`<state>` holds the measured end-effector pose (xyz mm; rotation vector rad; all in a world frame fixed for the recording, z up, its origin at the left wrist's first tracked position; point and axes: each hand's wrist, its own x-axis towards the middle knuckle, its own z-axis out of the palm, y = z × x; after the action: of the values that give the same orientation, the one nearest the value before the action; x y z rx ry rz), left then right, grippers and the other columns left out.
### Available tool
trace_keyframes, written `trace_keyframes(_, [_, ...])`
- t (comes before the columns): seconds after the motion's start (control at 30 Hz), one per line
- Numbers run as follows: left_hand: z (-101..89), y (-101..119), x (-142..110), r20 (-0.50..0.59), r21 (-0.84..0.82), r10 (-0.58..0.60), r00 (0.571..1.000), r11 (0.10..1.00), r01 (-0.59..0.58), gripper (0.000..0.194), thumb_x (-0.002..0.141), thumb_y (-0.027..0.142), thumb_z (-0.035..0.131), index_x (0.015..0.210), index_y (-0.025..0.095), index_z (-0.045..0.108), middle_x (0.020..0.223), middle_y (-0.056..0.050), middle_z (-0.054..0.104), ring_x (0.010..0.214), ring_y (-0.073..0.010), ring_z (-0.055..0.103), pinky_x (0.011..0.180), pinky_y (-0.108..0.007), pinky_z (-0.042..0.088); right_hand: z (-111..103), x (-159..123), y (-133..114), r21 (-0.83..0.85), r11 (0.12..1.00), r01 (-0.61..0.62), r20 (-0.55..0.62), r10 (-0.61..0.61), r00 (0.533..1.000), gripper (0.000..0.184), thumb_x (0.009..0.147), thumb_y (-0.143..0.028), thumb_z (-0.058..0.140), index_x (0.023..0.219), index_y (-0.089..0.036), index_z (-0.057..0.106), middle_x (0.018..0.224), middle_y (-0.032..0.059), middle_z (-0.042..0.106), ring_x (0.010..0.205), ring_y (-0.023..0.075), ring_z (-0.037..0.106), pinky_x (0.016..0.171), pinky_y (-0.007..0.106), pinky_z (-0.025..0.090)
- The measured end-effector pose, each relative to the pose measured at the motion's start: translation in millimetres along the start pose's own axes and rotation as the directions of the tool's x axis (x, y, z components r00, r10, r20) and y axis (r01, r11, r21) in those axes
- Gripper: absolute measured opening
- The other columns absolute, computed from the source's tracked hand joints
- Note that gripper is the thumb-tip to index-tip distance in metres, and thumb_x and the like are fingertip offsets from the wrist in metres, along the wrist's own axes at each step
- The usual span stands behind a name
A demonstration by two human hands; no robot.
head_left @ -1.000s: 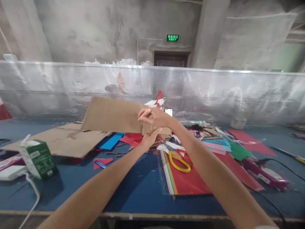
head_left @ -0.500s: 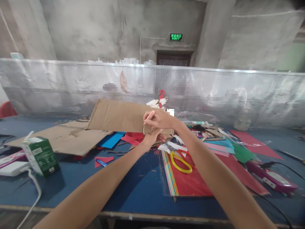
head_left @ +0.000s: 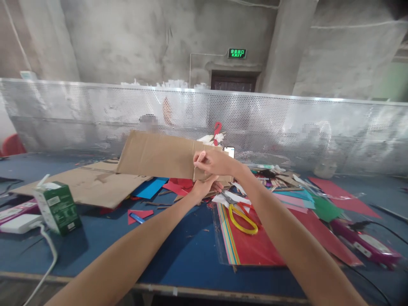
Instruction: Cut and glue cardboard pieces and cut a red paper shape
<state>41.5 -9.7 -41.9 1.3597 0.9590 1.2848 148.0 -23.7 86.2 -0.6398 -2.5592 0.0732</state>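
Observation:
A brown piece of cardboard (head_left: 156, 155) is held up on a slant above the table, with a vertical crease or edge near its right end. Below that end, my left hand (head_left: 206, 186) grips the cardboard at its lower edge, its thumb side partly covered. Over it is my right hand (head_left: 216, 162), fingers pinched together in front of the crease; whatever is between the fingertips is too small to make out. Yellow-handled scissors (head_left: 244, 220) lie just below my hands on a pack of coloured paper (head_left: 255, 248).
Flat cardboard (head_left: 86, 189), blue paper (head_left: 151, 188) and a green box (head_left: 59, 208) are on the left. To the right are paper scraps, green paper (head_left: 325, 206) and a purple power strip (head_left: 366, 242). A perforated metal screen (head_left: 270, 123) borders the table's back; a phone (head_left: 229, 151) stands before it.
The whole view has shifted slightly. My right hand's pinched fingers have moved a little at the crease; both hands stay at the right end of the cardboard.

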Motion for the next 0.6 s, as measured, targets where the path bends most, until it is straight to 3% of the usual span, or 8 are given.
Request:
trace_keyframes(0.17, [-0.3, 1.8, -0.5, -0.017, -0.042, -0.067, 0.998, 0.997, 0.066, 0.041, 0.091, 0.042, 0.066, 0.061, 0.014, 0.072, 0.067, -0.007, 0.075, 0.057, -0.0134, 0.067, 0.069, -0.026, 0.054, 6.2, 2.2, 5.4, -0.013, 0.998, 0.055, -0.017, -0.055, 0.998, 0.019, 0.098, -0.029, 0.053, 0.094, -0.020, 0.069, 0.087, 0.0024, 0.069, 0.079, 0.0162, 0.059, 0.074, 0.030, 0.040])
trace_keyframes(0.6, [1.8, 4.9, -0.5, -0.065, -0.057, -0.042, 0.997, 0.998, 0.038, 0.034, 0.093, 0.031, 0.059, 0.067, 0.014, 0.072, 0.067, -0.008, 0.075, 0.058, -0.0131, 0.067, 0.062, -0.023, 0.054, 9.1, 1.6, 1.6, -0.033, 0.999, 0.037, -0.050, -0.039, 0.998, 0.020, 0.099, -0.028, 0.051, 0.099, -0.021, 0.070, 0.092, 0.0025, 0.073, 0.083, 0.0172, 0.061, 0.076, 0.030, 0.041])
